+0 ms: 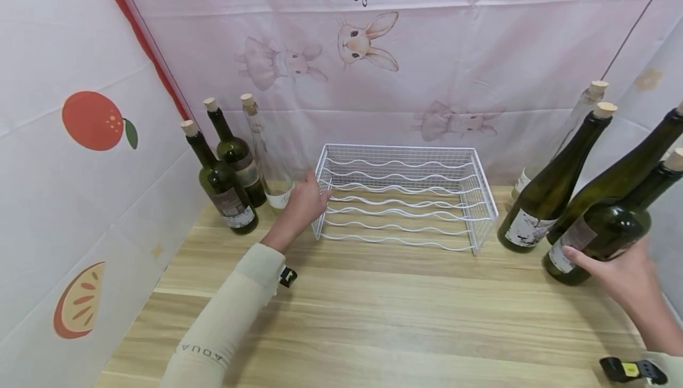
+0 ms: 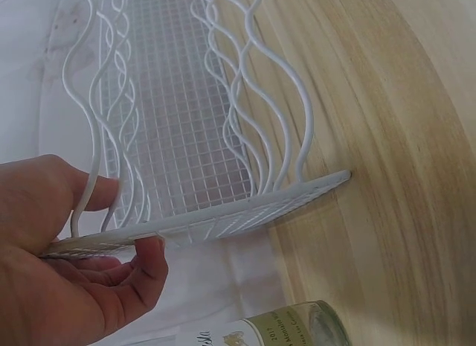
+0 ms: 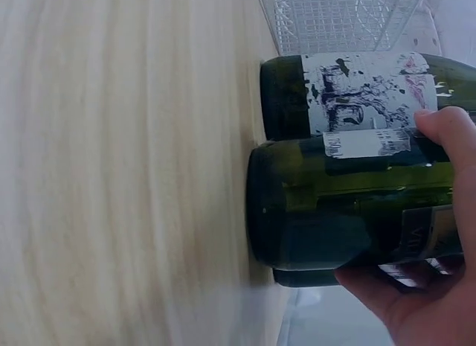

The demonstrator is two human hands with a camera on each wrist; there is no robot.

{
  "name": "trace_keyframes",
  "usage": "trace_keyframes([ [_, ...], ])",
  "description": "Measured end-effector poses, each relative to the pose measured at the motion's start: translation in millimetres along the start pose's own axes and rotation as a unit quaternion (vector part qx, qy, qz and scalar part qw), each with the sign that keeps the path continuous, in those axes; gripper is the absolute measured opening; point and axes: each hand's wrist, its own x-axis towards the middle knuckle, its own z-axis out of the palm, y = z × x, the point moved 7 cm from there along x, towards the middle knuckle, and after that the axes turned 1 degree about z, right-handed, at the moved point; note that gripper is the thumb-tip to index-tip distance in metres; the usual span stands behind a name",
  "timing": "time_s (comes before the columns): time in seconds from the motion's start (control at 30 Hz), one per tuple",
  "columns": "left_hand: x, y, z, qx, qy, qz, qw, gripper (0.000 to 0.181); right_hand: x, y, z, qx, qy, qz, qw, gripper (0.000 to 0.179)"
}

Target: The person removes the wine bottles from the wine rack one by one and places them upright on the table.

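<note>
A white wire wine rack with wavy rails stands on the wooden table. My left hand grips its left side panel; in the left wrist view the thumb lies inside the mesh panel and the fingers are curled outside it. At the right, my right hand holds a corked dark green wine bottle round its body. Seen in the right wrist view, this held bottle is beside a green bottle with a blossom label. The held bottle's base is at the tabletop; whether it touches is unclear.
Left of the rack stand two green bottles and a clear corked bottle. Right of it are a blossom-label green bottle, another clear bottle and a green bottle behind the held one. Printed cloth walls enclose the table.
</note>
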Motion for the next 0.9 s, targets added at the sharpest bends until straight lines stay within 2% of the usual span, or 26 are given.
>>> trace_keyframes([
  [0.07,-0.5,-0.4,0.8,-0.001,0.003,0.000,1.0000,0.055,1.5,-1.7,-0.5,0.010,-0.005,-0.024,0.9997,0.109],
  [0.13,-0.7,-0.6,1.6,-0.002,0.005,-0.001,1.0000,0.055,2.4,-1.8,-0.3,0.002,-0.017,-0.030,0.9994,0.102],
  [0.2,-1.0,-0.6,2.4,-0.006,0.005,-0.001,1.0000,0.055,2.4,-1.9,1.2,-0.015,-0.037,-0.018,0.9990,0.098],
  [0.27,-0.9,-1.2,3.1,-0.014,0.000,-0.003,0.9999,0.057,1.5,0.5,2.9,-0.047,-0.061,0.014,0.9969,0.098],
  [0.37,-0.2,-2.9,3.7,-0.041,-0.022,-0.012,0.9989,0.064,-0.5,4.3,3.9,-0.094,-0.096,0.059,0.9892,0.105],
  [0.43,0.7,-4.9,3.3,-0.071,-0.041,-0.020,0.9965,0.069,-0.7,5.8,3.1,-0.119,-0.111,0.073,0.9840,0.106],
  [0.53,2.3,-7.3,2.4,-0.109,-0.064,-0.025,0.9917,0.073,-0.9,4.5,1.8,-0.138,-0.123,0.068,0.9803,0.107],
  [0.7,3.8,-8.9,2.6,-0.137,-0.080,-0.007,0.9873,0.070,-4.3,0.9,-2.6,-0.164,-0.140,0.063,0.9745,0.105],
  [0.8,2.2,-9.6,2.2,-0.153,-0.084,-0.002,0.9847,0.070,-6.8,-1.7,-5.8,-0.197,-0.152,0.069,0.9662,0.097],
  [0.9,-0.4,-9.2,-0.1,-0.165,-0.083,0.012,0.9828,0.070,-10.4,-4.6,-7.3,-0.239,-0.173,0.085,0.9515,0.093],
])
